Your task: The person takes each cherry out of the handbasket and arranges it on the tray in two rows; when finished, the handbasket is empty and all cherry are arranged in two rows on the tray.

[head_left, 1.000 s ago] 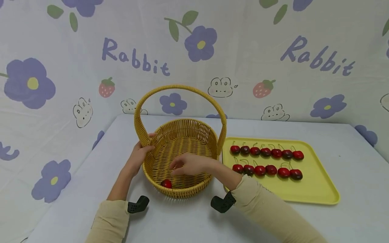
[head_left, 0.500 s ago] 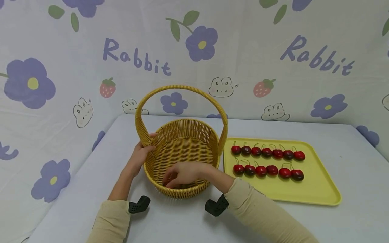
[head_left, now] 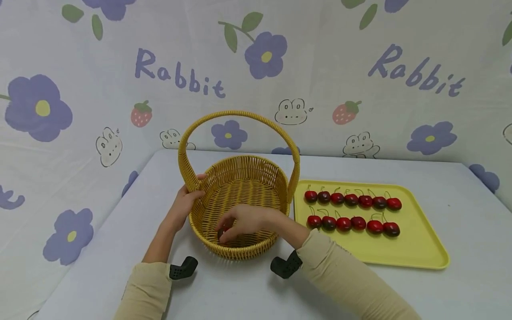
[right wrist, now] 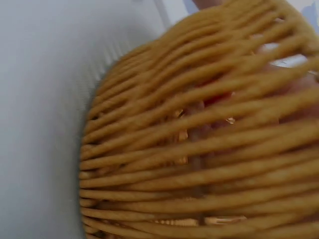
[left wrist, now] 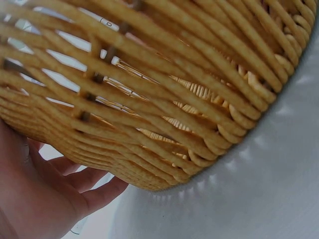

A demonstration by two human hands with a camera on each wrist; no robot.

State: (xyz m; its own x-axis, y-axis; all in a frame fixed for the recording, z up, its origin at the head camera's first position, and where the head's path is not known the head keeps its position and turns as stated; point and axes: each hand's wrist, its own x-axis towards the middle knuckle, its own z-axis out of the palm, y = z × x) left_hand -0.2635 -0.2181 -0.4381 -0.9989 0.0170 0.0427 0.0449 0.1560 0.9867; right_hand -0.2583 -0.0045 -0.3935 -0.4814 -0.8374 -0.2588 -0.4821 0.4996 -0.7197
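A yellow woven basket (head_left: 240, 202) with a tall arched handle stands on the white table. My left hand (head_left: 185, 203) grips its left rim, thumb inside and fingers outside; the left wrist view shows those fingers (left wrist: 94, 191) under the woven wall (left wrist: 164, 99). My right hand (head_left: 226, 230) reaches down into the front of the basket and pinches a dark red cherry (head_left: 220, 233) at its fingertips. In the blurred right wrist view, a red spot (right wrist: 217, 99) shows through the basket weave (right wrist: 164, 164).
A yellow tray (head_left: 424, 258) lies right of the basket, almost touching it, with several red cherries (head_left: 352, 211) in two rows. A flower-print cloth backdrop (head_left: 80, 89) rises behind and to the left of the table (head_left: 240, 293).
My right hand has dropped from above the basket down to the cherry lying at its front, and its fingers have closed on it. The left hand has kept its hold on the rim.
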